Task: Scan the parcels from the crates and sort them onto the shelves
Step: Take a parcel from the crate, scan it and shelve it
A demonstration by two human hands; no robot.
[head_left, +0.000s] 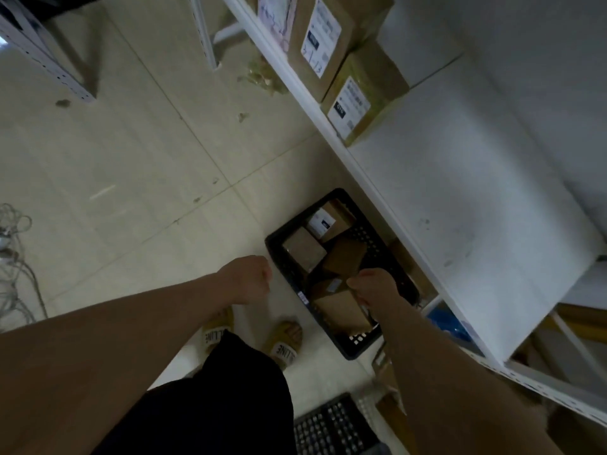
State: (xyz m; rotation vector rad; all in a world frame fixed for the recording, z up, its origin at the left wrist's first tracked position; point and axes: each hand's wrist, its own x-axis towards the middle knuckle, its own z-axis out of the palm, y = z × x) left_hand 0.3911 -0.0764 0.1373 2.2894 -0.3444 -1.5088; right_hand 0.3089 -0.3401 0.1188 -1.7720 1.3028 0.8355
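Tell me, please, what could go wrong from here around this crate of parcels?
The crate lies on the floor right beside the slippers, so a step could trip on it. The boxes on the shelf stand at its front edge; a nudge might tip one off. The loose cables on the floor at the left could catch a foot.

Both arms are held downward.
The left hand (248,280) is curled into a fist; the right hand (374,288) is curled likewise, grasp unclear.
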